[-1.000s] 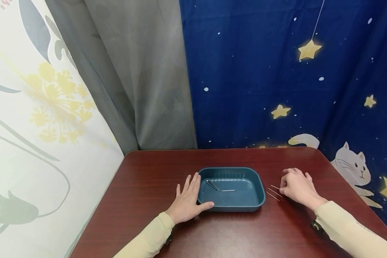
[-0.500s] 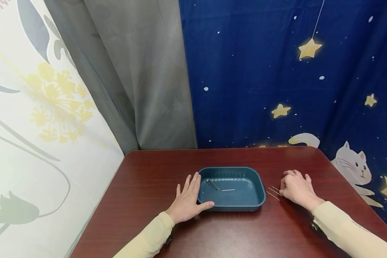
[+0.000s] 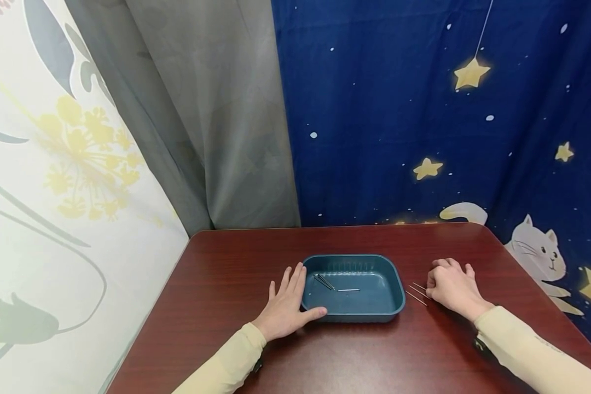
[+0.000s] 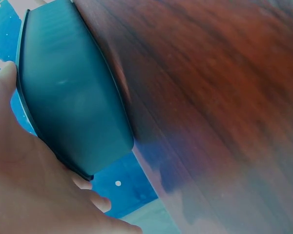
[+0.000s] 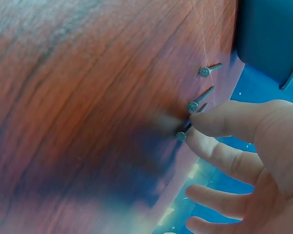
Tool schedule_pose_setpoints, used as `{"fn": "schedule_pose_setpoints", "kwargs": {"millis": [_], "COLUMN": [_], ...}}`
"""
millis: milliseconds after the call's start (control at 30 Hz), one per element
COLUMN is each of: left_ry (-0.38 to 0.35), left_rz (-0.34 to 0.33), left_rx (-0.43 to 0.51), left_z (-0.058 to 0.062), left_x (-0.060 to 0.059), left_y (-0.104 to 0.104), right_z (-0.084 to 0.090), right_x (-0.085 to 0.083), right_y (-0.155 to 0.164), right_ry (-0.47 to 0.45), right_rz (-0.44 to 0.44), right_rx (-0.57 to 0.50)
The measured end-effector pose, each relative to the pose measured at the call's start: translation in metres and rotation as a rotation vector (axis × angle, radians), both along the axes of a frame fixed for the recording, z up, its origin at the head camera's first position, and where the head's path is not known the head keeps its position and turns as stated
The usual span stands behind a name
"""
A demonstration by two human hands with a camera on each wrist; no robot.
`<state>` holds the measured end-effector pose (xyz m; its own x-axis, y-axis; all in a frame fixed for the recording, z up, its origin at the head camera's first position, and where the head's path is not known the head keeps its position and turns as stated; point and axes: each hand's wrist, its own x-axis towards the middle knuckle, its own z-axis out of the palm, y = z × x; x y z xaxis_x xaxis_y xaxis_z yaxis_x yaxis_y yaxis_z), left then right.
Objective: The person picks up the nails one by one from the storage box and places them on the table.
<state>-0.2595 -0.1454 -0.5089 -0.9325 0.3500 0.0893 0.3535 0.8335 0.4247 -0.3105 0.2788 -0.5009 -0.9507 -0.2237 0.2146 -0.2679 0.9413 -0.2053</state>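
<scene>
My left hand (image 3: pixel 283 312) lies with straight, spread fingers against the left side of a blue-green plastic tray (image 3: pixel 353 318), its thumb at the front rim. Several metal nails (image 3: pixel 348 290) lie on the tray floor, some bunched at the left. To the right of the tray, my right hand (image 3: pixel 455 287) is down at the tabletop. In the right wrist view, its thumb and index finger pinch the shank of a nail (image 5: pixel 181 136), whose flat head sticks out past the fingertips. Two more nails (image 5: pixel 193 106) lie beside it, roughly parallel, towards the tray.
The dark red wooden table (image 3: pixel 236 262) has its back edge close to a grey curtain (image 3: pixel 246 137) and a blue star-patterned curtain (image 3: pixel 364 109). A pale flowered curtain (image 3: pixel 54 219) hangs along the left side.
The right hand has shifted only slightly over the nails, and the farthest nail's visible end has moved a little. My left hand and the tray stay where they were.
</scene>
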Motion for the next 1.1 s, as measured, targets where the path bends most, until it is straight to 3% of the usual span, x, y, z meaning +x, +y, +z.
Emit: {"fn": "schedule_pose_setpoints", "kwargs": {"millis": [333, 667, 867, 1100], "left_ry": [0.009, 0.001, -0.005, -0.003], "left_rz": [-0.001, 0.005, 0.005, 0.002], "left_rx": [-0.001, -0.003, -0.001, 0.003], "left_z": [-0.001, 0.002, 0.004, 0.002], "left_x": [0.0, 0.002, 0.003, 0.001], "left_y": [-0.001, -0.002, -0.002, 0.0], "right_z": [0.023, 0.049, 0.056, 0.048], "right_x": [-0.001, -0.007, -0.012, -0.023], "right_y": [-0.009, -0.044, -0.072, -0.097], "right_ry": [0.065, 0.159, 0.201, 0.191], "right_rz": [0.028, 0.112, 0.252, 0.451], "right_rx": [-0.02, -0.029, -0.035, 0.036]}}
